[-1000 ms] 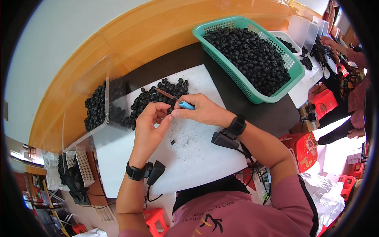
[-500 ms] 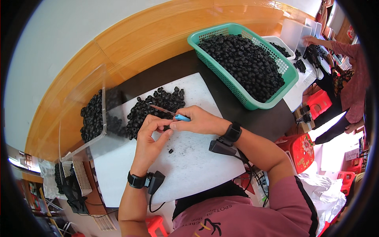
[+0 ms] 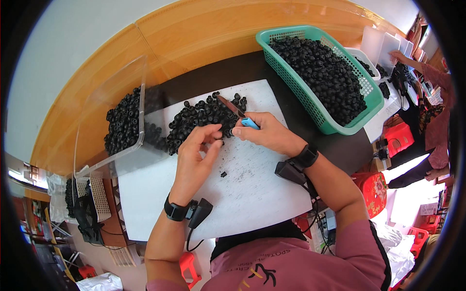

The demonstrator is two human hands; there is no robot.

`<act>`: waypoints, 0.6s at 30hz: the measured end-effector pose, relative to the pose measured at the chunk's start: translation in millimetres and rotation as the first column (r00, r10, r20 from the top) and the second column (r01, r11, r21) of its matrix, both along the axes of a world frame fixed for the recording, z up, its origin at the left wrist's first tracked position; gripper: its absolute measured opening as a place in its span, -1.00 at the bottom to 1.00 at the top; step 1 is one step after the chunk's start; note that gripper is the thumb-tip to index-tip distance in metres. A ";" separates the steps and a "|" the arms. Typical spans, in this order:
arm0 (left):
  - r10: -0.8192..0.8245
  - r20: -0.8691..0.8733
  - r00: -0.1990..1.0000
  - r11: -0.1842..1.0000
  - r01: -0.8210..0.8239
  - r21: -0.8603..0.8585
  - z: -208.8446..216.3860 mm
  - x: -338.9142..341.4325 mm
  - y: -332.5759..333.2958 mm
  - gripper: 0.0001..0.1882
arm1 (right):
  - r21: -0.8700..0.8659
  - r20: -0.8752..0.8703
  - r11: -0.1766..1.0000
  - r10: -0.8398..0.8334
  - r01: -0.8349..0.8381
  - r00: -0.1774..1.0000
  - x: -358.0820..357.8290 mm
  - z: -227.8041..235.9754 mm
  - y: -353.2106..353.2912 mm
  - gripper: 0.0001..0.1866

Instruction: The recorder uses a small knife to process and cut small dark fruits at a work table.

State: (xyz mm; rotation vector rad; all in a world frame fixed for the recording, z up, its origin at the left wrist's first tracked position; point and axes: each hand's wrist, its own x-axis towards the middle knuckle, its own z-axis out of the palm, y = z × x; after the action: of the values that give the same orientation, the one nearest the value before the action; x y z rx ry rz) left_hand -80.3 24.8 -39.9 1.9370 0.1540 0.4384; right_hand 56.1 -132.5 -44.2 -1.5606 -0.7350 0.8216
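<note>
Over the white sheet point(image 3: 194, 203), my left hand point(image 3: 194, 155) is curled, with a small black piece point(image 3: 222, 142) at its thumb tip. My right hand point(image 3: 272, 135) grips the blue handle of a small knife point(image 3: 249, 123). The knife's brownish blade points up and to the left, over a heap of small round black parts point(image 3: 199, 114) with holes in them. Part of that heap is behind my fingers. A tiny black scrap point(image 3: 223, 174) lies on the sheet near my left thumb, among dark specks.
To the left, a clear plastic box point(image 3: 141, 114) lies tipped, with many black parts inside. A green basket point(image 3: 301, 97) full of similar parts stands at the back right. Beyond it, another person's hand point(image 3: 399, 56) touches clear containers. Red stools point(image 3: 399, 137) stand on the floor.
My hands have separated slightly, and the knife has lifted away from my left fingers. Its blade now points more steeply over the heap. The whole view has shifted a little.
</note>
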 end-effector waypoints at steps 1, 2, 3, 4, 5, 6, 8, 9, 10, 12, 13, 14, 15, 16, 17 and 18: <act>0.014 0.106 0.994 0.991 -0.028 0.129 0.3 0.8 -1.3 -0.71 | 0.000 -0.004 1.000 0.008 -0.008 1.000 -1.4 0.8 0.4 -0.77; 0.021 0.102 0.995 0.991 -0.035 0.129 -1.5 1.1 -2.3 -0.71 | 0.002 0.011 1.000 0.023 -0.023 1.000 -2.2 1.3 0.1 -0.77; -0.011 0.072 0.997 0.994 0.003 0.112 -6.4 1.3 -2.8 -0.70 | 0.003 0.024 0.999 0.039 -0.039 0.999 -3.1 1.0 -0.1 -0.77; -0.044 0.043 0.998 0.995 0.040 0.092 -10.1 1.2 -2.9 -0.70 | 0.002 0.018 0.999 0.046 -0.046 0.999 -4.3 1.5 -0.5 -0.77; -0.038 0.037 0.999 0.995 0.034 0.091 -12.0 1.2 -2.6 -0.70 | 0.009 0.009 0.998 0.055 -0.055 0.998 -5.5 2.7 -1.2 -0.74; -0.044 0.036 0.998 0.995 0.041 0.092 -13.3 1.7 -1.9 -0.71 | 0.018 0.002 0.998 0.063 -0.063 0.998 -6.2 3.6 -1.6 -0.70; -0.048 0.030 0.998 0.995 0.045 0.093 -14.6 0.8 -3.1 -0.72 | 0.024 -0.019 0.997 0.078 -0.077 0.997 -6.2 4.3 -2.0 -0.70; -0.031 0.042 0.999 0.999 0.031 0.013 -14.9 1.2 -5.0 -0.73 | 0.029 -0.034 0.996 0.085 -0.084 0.996 -5.7 4.4 -2.3 -0.70; -0.014 0.052 0.999 0.998 0.017 -0.068 -14.9 1.1 -5.9 -0.74 | 0.029 -0.038 0.996 0.085 -0.084 0.996 -5.5 4.2 -2.1 -0.70; -0.028 0.063 0.998 0.996 0.033 -0.084 -14.2 1.2 -6.5 -0.76 | 0.038 -0.040 0.994 0.101 -0.100 0.994 -4.6 3.7 -2.7 -0.69; -0.042 0.078 0.996 0.994 0.050 -0.100 -14.3 1.8 -6.8 -0.78 | 0.038 -0.043 0.994 0.100 -0.098 0.994 -3.7 3.8 -3.6 -0.69; -0.043 0.076 0.996 0.994 0.051 -0.101 -15.2 2.9 -6.0 -0.78 | 0.041 -0.027 0.993 0.112 -0.110 0.993 -2.8 4.1 -4.5 -0.70; -0.073 0.073 0.995 0.981 0.085 -0.176 -16.1 3.1 -4.1 -0.78 | 0.046 -0.012 0.991 0.125 -0.125 0.992 -3.2 4.5 -4.8 -0.70; -0.103 0.072 0.992 0.961 0.118 -0.251 -16.7 2.6 -3.1 -0.78 | 0.047 -0.015 0.991 0.127 -0.126 0.992 -4.4 5.7 -4.7 -0.70; -0.101 0.069 0.992 0.961 0.115 -0.251 -14.6 0.9 -3.8 -0.78 | 0.054 -0.010 0.991 0.125 -0.125 0.992 -5.8 7.5 -4.3 -0.70; -0.122 0.064 0.990 0.933 0.136 -0.332 -10.3 0.2 -4.7 -0.78 | 0.061 -0.002 0.991 0.123 -0.123 0.992 -5.7 8.2 -3.8 -0.69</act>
State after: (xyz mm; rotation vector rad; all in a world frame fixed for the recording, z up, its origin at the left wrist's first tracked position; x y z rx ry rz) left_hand -80.1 20.1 -50.3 1.5898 0.0676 0.3400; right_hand 50.4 -136.3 -36.0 -1.4695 -0.8514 0.8855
